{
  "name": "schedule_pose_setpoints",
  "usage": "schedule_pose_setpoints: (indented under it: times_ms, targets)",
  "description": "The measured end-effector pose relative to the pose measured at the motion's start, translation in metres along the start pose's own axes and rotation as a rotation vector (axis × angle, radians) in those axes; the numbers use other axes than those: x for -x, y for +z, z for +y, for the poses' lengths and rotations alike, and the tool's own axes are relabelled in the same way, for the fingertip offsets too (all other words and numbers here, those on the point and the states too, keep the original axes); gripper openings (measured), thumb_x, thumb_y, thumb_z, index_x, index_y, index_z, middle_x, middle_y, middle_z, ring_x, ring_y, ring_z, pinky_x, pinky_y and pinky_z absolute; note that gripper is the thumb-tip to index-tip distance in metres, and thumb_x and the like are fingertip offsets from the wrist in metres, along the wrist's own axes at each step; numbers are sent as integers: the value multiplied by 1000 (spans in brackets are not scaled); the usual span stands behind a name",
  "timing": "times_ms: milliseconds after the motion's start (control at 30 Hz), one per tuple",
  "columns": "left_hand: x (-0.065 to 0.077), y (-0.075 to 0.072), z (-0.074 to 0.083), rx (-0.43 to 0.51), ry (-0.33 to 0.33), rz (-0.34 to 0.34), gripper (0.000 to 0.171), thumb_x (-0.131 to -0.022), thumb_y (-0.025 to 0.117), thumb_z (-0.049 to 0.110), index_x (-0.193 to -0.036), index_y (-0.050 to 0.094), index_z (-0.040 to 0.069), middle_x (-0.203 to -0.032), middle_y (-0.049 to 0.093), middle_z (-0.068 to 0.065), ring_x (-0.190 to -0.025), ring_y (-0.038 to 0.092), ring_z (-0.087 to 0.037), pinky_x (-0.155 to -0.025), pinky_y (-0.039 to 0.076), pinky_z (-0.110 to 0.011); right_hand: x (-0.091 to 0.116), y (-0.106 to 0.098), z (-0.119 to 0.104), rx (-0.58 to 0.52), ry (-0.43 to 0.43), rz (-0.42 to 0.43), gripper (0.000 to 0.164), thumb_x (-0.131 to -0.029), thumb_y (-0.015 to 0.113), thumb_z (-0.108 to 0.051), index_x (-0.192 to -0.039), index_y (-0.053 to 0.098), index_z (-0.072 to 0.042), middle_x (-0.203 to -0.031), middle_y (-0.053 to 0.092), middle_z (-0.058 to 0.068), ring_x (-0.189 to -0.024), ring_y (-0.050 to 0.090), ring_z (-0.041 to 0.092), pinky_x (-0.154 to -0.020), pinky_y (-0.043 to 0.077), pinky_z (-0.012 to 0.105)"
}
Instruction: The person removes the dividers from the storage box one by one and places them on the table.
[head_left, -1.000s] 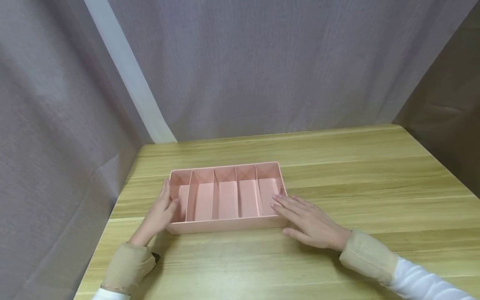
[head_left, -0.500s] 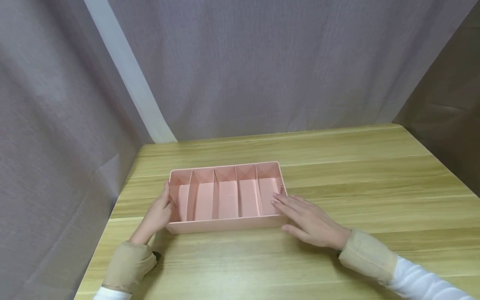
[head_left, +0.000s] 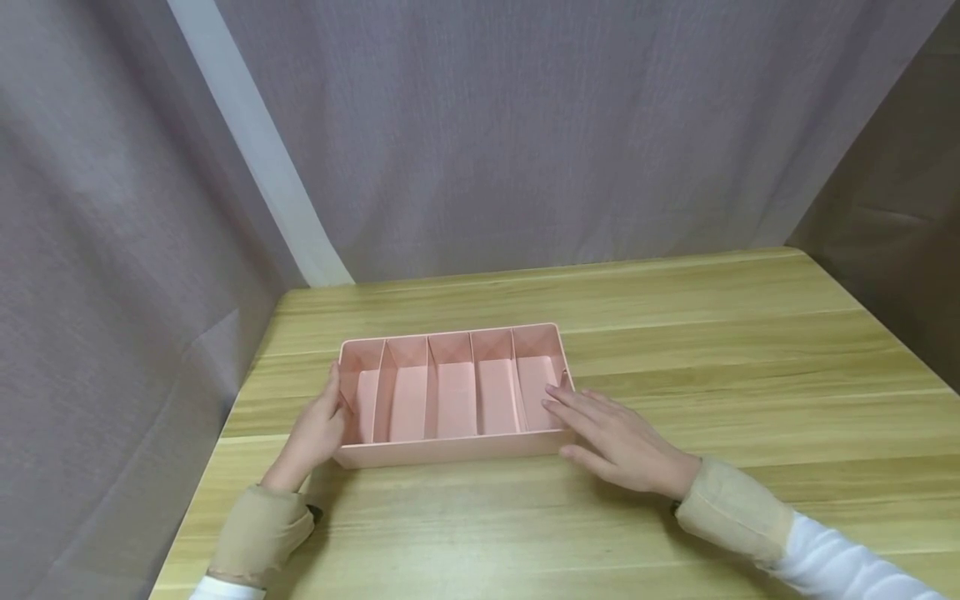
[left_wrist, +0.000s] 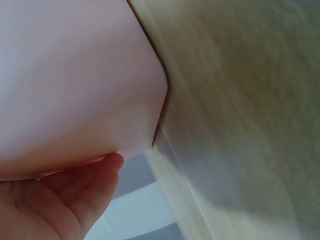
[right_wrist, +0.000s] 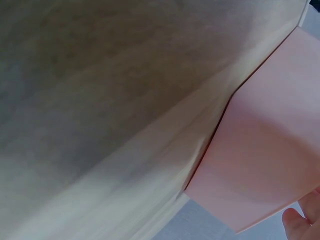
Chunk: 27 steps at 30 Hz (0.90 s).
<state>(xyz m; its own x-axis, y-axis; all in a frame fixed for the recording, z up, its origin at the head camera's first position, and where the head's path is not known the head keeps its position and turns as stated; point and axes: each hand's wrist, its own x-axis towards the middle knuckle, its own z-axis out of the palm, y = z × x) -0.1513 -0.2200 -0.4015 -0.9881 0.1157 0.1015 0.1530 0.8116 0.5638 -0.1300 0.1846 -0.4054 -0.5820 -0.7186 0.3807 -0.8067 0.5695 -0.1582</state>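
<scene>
Under the mauve curtain (head_left: 525, 150), on the table (head_left: 712, 333), the pink tray (head_left: 453, 452), lower centre, long axis sideways, is bracketed, each end touched: left hand (head_left: 311, 429), grip unclear; right hand (head_left: 622, 450), fingers outstretched.

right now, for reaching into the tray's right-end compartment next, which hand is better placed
Probably the right hand: in the head view its straight fingers extend across the pink tray's right rim, over that compartment. The left hand is at the opposite end.
</scene>
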Motion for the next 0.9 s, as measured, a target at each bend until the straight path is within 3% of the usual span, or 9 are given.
schedule_pose_setpoints:
  times_ms: [433, 900]
  targets:
    - [0, 1, -1, 2, -17, 17, 62, -88, 39, 7, -141, 10, -3, -83, 53, -19, -79, 50, -34, -78, 43, -54, -8, -1, -3, -18, 41, -10, 58, -90, 50, -33, -140, 31, -11, -141, 35, 13, -129, 30, 24, -103, 27, 49]
    - [-1, 0, 0, 2, -43, 1, 59, -90, 36, 8, -142, 9, -2, -84, 53, -17, -78, 50, -32, -77, 44, -53, -21, 4, -7, -38, 47, -1, 57, -91, 48, -33, -139, 31, -8, -141, 35, 15, -129, 29, 29, -103, 27, 51]
